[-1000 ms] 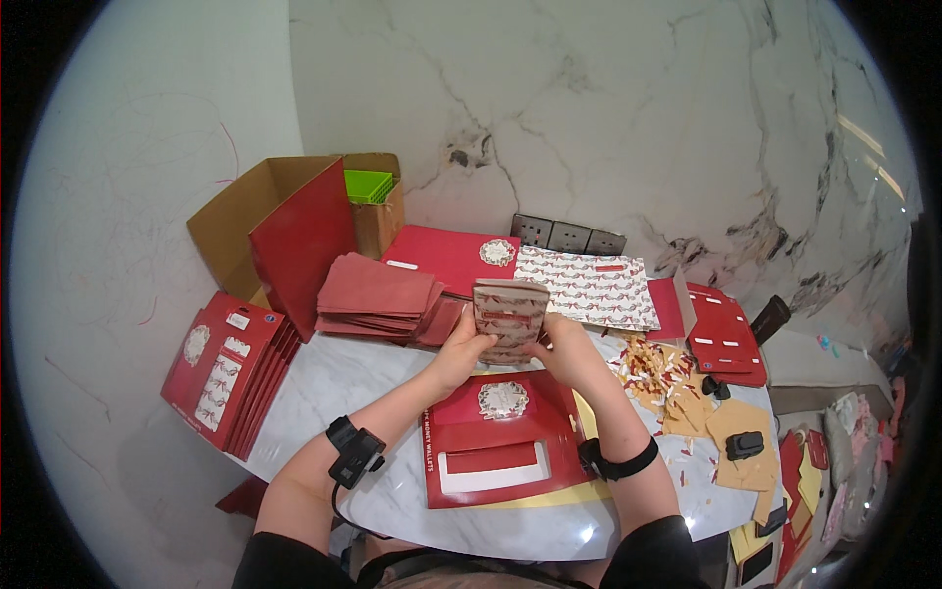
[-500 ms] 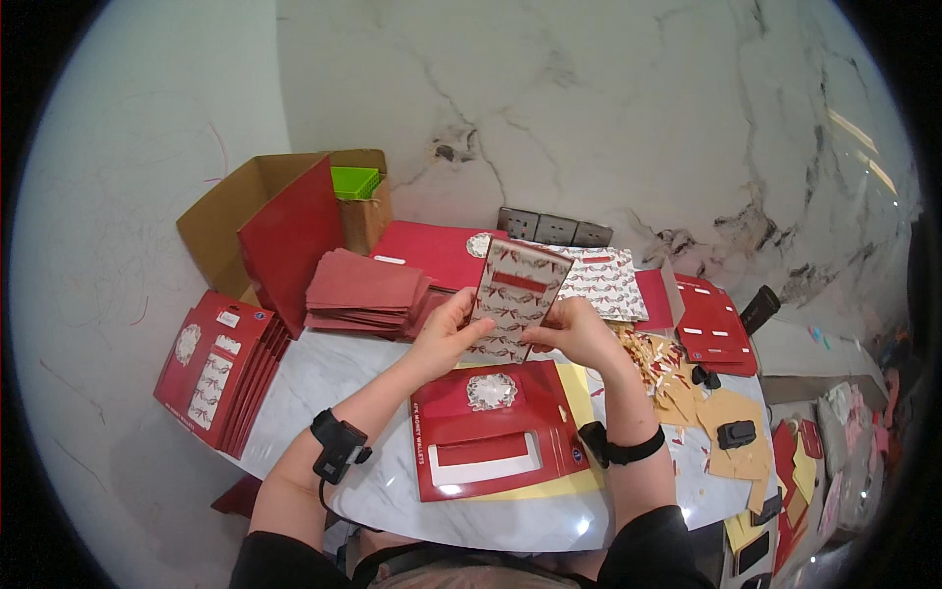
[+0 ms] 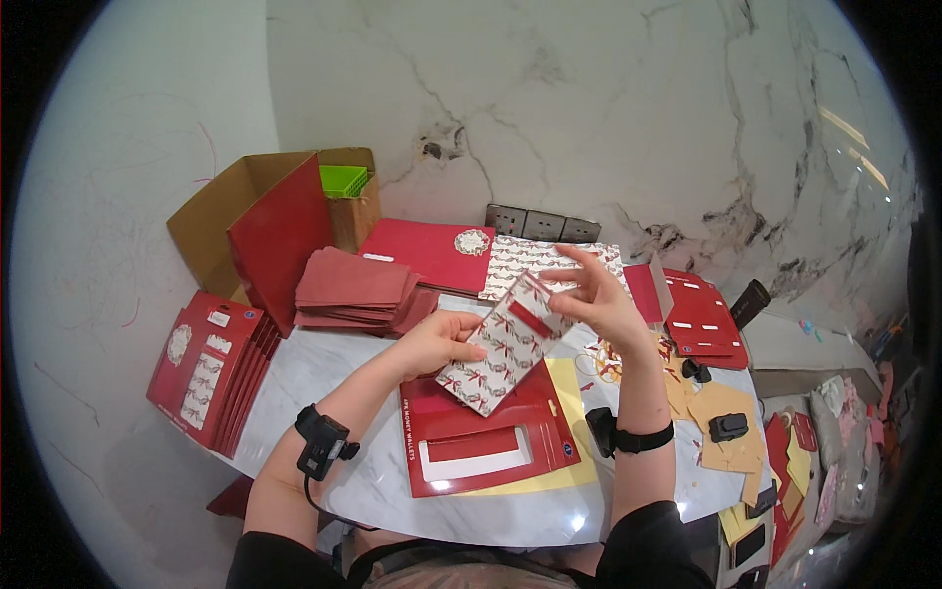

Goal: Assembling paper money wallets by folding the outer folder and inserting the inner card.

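My left hand (image 3: 444, 346) grips a white money wallet (image 3: 494, 358) by its left edge, thumb on top. The wallet carries a bow pattern and a red strip, and it is tilted above the table. At its upper right end my right hand (image 3: 603, 302) is raised with fingers spread; the thumb is at the wallet's edge, and I cannot tell whether it touches. Below lies a red cardboard package (image 3: 564, 442) with a cut-out window, partly covered by the wallet. A yellow sheet (image 3: 577, 476) sticks out from under the package.
Red packages (image 3: 201, 368) lean stacked at the left. Behind are a pile of dull red envelopes (image 3: 353, 285), an open cardboard box (image 3: 211, 211) and a patterned stack (image 3: 505, 265). Red cards (image 3: 705, 319), tan paper pieces (image 3: 721, 404) and a black device (image 3: 728, 426) lie at the right.
The wallet has come down and tilted to the right, nearer the red package. My right hand has loosened from its lower right edge and moved up to its upper end, fingers spreading.
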Action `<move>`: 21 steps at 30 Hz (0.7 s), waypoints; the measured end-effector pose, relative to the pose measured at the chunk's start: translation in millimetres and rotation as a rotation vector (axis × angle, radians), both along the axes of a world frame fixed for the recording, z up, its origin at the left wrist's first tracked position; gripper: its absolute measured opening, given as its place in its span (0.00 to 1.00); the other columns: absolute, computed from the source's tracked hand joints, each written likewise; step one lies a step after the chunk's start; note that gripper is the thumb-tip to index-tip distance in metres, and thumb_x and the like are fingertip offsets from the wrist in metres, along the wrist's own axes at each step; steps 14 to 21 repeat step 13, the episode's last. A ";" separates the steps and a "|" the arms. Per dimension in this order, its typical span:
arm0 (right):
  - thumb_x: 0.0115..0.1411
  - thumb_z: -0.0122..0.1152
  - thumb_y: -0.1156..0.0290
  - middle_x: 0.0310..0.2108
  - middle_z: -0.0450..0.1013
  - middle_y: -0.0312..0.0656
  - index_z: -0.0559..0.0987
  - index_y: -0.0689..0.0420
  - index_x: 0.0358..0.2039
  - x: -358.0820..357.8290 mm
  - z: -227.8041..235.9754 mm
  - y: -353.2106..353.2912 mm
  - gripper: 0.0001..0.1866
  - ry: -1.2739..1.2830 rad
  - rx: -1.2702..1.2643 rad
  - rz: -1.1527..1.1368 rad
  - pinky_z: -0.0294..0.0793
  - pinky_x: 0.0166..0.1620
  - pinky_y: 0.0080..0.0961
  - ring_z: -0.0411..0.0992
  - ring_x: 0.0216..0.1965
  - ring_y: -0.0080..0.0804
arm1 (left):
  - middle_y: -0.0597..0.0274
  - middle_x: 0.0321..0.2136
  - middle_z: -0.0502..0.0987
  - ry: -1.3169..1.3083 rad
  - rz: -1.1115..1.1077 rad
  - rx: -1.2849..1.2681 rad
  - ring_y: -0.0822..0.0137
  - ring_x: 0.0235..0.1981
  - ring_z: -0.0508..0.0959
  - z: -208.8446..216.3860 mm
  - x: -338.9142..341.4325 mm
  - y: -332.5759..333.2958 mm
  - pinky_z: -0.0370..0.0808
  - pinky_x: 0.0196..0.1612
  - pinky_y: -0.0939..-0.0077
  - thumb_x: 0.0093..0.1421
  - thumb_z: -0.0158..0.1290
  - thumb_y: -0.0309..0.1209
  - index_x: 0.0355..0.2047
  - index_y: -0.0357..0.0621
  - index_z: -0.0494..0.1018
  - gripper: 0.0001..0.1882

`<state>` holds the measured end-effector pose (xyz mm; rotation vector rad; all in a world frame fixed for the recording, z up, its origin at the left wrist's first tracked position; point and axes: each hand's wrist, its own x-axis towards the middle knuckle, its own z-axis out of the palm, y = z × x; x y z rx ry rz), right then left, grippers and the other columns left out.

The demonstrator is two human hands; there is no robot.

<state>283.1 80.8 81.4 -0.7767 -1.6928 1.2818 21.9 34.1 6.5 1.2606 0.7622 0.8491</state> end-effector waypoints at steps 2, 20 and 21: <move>0.52 0.74 0.72 0.42 0.78 0.44 0.73 0.62 0.58 1.3 -6.2 5.8 0.32 -0.168 0.029 0.079 0.76 0.43 0.22 0.75 0.41 0.24 | 0.56 0.43 0.81 0.040 -0.027 0.009 0.74 0.40 0.81 4.5 1.1 -3.5 0.78 0.44 0.80 0.60 0.55 0.18 0.56 0.30 0.70 0.22; 0.54 0.70 0.79 0.36 0.80 0.37 0.79 0.61 0.40 -0.5 -1.7 3.6 0.13 -0.142 -0.124 0.160 0.77 0.42 0.18 0.77 0.37 0.21 | 0.59 0.46 0.81 0.285 -0.179 0.072 0.74 0.44 0.80 30.6 -21.6 -10.7 0.76 0.49 0.80 0.61 0.58 0.23 0.55 0.33 0.72 0.21; 0.54 0.70 0.79 0.36 0.80 0.37 0.79 0.61 0.40 -0.5 -1.7 3.6 0.13 -0.142 -0.124 0.160 0.77 0.42 0.18 0.77 0.37 0.21 | 0.59 0.46 0.81 0.285 -0.179 0.072 0.74 0.44 0.80 30.6 -21.6 -10.7 0.76 0.49 0.80 0.61 0.58 0.23 0.55 0.33 0.72 0.21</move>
